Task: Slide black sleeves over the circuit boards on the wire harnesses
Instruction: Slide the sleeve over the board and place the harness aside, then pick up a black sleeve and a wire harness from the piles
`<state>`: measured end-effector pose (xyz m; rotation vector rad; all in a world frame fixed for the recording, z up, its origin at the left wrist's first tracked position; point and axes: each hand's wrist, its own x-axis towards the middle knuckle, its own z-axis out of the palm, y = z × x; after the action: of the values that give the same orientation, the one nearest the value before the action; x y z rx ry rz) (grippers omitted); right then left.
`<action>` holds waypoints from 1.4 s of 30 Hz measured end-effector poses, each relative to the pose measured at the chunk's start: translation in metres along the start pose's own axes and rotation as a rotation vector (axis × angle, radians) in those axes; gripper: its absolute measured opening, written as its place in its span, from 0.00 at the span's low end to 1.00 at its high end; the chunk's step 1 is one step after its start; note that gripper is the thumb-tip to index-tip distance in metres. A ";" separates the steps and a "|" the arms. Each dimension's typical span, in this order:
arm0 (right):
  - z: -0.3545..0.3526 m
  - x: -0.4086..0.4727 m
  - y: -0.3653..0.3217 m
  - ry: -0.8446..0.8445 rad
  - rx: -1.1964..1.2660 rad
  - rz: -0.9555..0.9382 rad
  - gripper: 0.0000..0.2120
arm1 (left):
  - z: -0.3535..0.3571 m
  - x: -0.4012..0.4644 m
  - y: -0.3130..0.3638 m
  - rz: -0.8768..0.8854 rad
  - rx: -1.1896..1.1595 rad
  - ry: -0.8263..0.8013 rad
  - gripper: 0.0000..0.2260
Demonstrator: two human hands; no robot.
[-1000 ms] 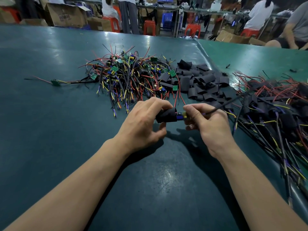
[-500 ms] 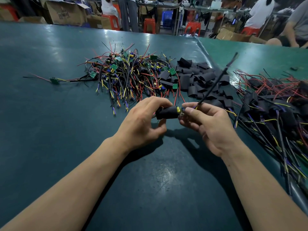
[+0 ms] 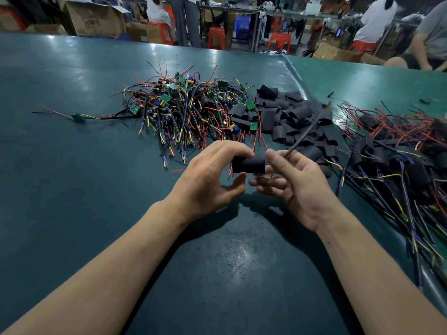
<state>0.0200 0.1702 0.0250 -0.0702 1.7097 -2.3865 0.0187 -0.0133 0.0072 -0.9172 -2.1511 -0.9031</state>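
A black sleeve (image 3: 249,163) is held just above the green table (image 3: 72,189), pinched at its left end by my left hand (image 3: 208,180). My right hand (image 3: 292,180) pinches the harness at the sleeve's right end. The harness's black cable (image 3: 304,134) sticks up and away to the right, blurred. The circuit board is hidden inside the sleeve. Behind lie a pile of bare harnesses with green boards (image 3: 183,110) and a heap of loose black sleeves (image 3: 290,117). Sleeved harnesses (image 3: 396,160) lie piled at the right.
One stray harness with a green board (image 3: 78,117) lies apart at the left. A raised seam (image 3: 297,76) splits the table from a lighter green mat. People, red stools and cardboard boxes (image 3: 96,18) stand beyond the far edge.
The sleeve has slid further right over the board: the yellow and blue parts seen earlier are now covered. The black cable has swung from level to pointing up and back.
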 end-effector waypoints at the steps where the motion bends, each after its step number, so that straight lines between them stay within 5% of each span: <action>1: 0.001 0.000 0.001 -0.022 -0.038 0.028 0.18 | 0.001 0.000 0.000 0.009 -0.005 -0.005 0.16; 7: 0.004 0.000 0.006 0.054 -0.076 -0.070 0.12 | 0.003 0.000 -0.003 0.050 0.074 0.050 0.13; 11: -0.012 0.008 -0.008 0.440 0.021 -0.344 0.08 | 0.002 -0.001 -0.008 -0.001 0.220 0.218 0.09; 13: -0.031 0.008 -0.021 0.596 0.256 -0.378 0.10 | 0.002 -0.003 -0.011 -0.113 0.335 0.219 0.06; 16: -0.048 0.004 -0.028 0.596 0.522 -0.217 0.19 | -0.006 -0.004 -0.024 -0.362 0.491 0.209 0.06; 20: -0.048 0.007 -0.021 0.558 0.472 -0.093 0.11 | -0.021 -0.008 -0.046 -0.627 0.580 0.262 0.08; 24: -0.040 0.007 -0.019 0.541 0.322 -0.068 0.12 | -0.022 -0.013 -0.057 -0.929 0.655 0.044 0.17; 35: -0.030 0.006 -0.013 0.405 0.116 -0.041 0.07 | -0.027 -0.010 -0.051 -1.006 0.467 0.192 0.10; 42: -0.028 0.005 -0.014 0.386 0.086 -0.032 0.08 | -0.026 -0.008 -0.043 -0.711 0.480 0.437 0.08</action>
<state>0.0091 0.1997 0.0281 0.4036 1.7616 -2.6249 -0.0037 -0.0585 0.0017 0.2886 -2.1512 -0.7429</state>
